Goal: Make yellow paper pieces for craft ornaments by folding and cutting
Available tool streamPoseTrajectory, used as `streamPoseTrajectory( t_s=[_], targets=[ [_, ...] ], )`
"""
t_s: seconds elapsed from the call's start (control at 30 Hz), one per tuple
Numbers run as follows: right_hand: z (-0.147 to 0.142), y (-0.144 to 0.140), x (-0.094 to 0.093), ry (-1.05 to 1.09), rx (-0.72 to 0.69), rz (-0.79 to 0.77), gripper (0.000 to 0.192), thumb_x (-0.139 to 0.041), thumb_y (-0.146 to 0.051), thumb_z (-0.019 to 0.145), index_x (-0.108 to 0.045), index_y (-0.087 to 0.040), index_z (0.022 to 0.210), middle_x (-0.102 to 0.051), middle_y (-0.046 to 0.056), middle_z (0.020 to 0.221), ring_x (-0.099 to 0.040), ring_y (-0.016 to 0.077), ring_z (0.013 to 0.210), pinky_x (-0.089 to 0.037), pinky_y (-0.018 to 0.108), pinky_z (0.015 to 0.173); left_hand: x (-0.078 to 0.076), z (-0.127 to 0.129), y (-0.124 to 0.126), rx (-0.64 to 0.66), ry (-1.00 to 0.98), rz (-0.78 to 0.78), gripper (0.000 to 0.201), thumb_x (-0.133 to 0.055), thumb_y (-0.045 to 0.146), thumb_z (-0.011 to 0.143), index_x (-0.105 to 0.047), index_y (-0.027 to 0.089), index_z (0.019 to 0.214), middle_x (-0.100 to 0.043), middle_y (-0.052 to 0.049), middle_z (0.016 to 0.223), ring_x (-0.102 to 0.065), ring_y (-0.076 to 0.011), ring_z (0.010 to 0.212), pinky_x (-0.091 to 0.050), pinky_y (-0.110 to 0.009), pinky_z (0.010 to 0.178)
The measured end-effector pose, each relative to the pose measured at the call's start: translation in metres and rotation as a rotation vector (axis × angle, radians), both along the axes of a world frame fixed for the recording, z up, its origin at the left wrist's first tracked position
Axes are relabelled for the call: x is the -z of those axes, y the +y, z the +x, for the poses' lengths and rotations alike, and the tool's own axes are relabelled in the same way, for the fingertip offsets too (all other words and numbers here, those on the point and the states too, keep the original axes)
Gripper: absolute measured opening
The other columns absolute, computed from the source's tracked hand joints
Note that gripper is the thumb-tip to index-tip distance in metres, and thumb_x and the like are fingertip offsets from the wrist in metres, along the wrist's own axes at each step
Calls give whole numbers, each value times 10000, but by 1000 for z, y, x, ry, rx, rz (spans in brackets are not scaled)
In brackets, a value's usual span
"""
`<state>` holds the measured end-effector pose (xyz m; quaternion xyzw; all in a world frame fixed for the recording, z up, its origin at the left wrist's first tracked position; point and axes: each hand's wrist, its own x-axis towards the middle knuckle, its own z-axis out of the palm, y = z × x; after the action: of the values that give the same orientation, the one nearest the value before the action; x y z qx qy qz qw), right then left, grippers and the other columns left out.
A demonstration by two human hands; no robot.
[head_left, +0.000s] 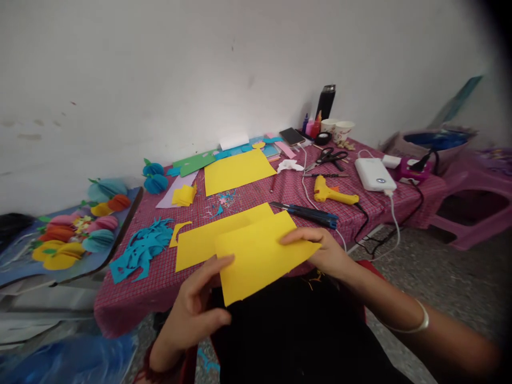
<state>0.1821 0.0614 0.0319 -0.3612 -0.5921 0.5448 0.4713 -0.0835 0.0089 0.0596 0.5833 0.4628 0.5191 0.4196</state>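
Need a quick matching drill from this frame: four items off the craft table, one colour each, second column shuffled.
Things:
1. glue gun
2. power bank
3. cut paper scraps at the table's left edge
4. scissors

Colours:
A. white
B. black handles
C. yellow
D. blue

Pairs: 1-C, 2-A, 3-D, 4-B

Both the left hand and the right hand grip the yellow paper sheet.

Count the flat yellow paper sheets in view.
3: one sheet held by the left hand and right hand, one beneath it on the table, one farther back. More may be hidden.
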Motion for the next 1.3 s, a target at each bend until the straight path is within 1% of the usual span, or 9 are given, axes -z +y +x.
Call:
streamPoseTrajectory(
  t_s=[0.1, 0.23, 0.33, 0.5, 0.63, 0.77, 0.93, 1.1, 1.3],
  targets=[
    [0, -1, -1, 17, -8, 7, 186, -740, -394, 763, -773, -259, 887, -753, 41, 945, -696, 194, 851, -537, 296, 796, -6, -4, 1, 134, 267, 272, 413, -821, 202, 643, -752, 328, 1029, -729, -62, 1065, -685, -241, 962, -550, -300, 799],
    [-1, -4, -4, -20, 11, 61, 209, -748, -405, 753, -768, -239, 878, -751, 49, 903, -687, 194, 824, -531, 285, 751, 2, 1, 5, 8, 367, 409, 291, -679, 102, 779, -758, 314, 962, -729, -19, 884, -682, -148, 775, -522, -212, 669],
    [-3, -8, -7, -7, 29, 82, 271, -708, -469, 777, -753, -202, 783, -744, 59, 786, -678, 192, 739, -534, 294, 704, 8, 6, 6, -97, 353, 423, 201, -673, 120, 789, -762, 270, 888, -708, -25, 841, -664, -161, 783, -518, -232, 686],
    [-7, -12, -7, 20, 83, 45, 300, -688, -480, 787, -731, -191, 723, -740, 63, 712, -675, 193, 685, -540, 294, 666, 7, 9, 7, -85, 292, 436, 10, -720, 231, 764, -727, 229, 757, -662, -33, 815, -632, -166, 753, -502, -230, 604],
    [-10, -13, -3, 31, 65, -1, 287, -691, -480, 785, -727, -198, 748, -736, 53, 713, -678, 197, 696, -541, 304, 683, 9, 3, 7, -100, 420, 605, 259, -824, 349, 659, -744, 237, 878, -697, -43, 760, -643, -185, 687, -532, -267, 605],
    [-14, -15, -3, 43, 86, -19, 329, -664, -506, 804, -706, -190, 725, -720, 60, 702, -654, 195, 681, -530, 312, 686, 15, -3, 6, -102, 577, 728, 155, -777, 237, 719, -759, 264, 870, -737, -38, 738, -683, -197, 697, -560, -281, 662],
    [-18, -18, -4, 39, 172, 1, 284, -661, -457, 832, -698, -198, 722, -684, 40, 688, -610, 167, 656, -493, 273, 645, 20, 4, 3, -183, 513, 587, 108, -710, 162, 757, -756, 254, 791, -717, -7, 688, -653, -167, 628, -509, -243, 595],
    [-17, -18, 1, 117, 249, -33, 264, -697, -442, 809, -694, -203, 698, -699, 45, 749, -627, 185, 734, -510, 299, 721, 28, 21, 1, -250, 184, 263, 276, -593, 199, 840, -571, 193, 566, -545, 23, 571, -504, -115, 549, -405, -222, 556],
    [-14, -18, -9, 8, 310, 63, 194, -726, -399, 781, -746, -239, 889, -739, 57, 961, -663, 243, 907, -531, 361, 843, 34, 30, 4, -340, -121, 126, 150, -720, 265, 748, -610, 181, 692, -614, -22, 874, -577, -139, 798, -471, -217, 690]
  ],
)
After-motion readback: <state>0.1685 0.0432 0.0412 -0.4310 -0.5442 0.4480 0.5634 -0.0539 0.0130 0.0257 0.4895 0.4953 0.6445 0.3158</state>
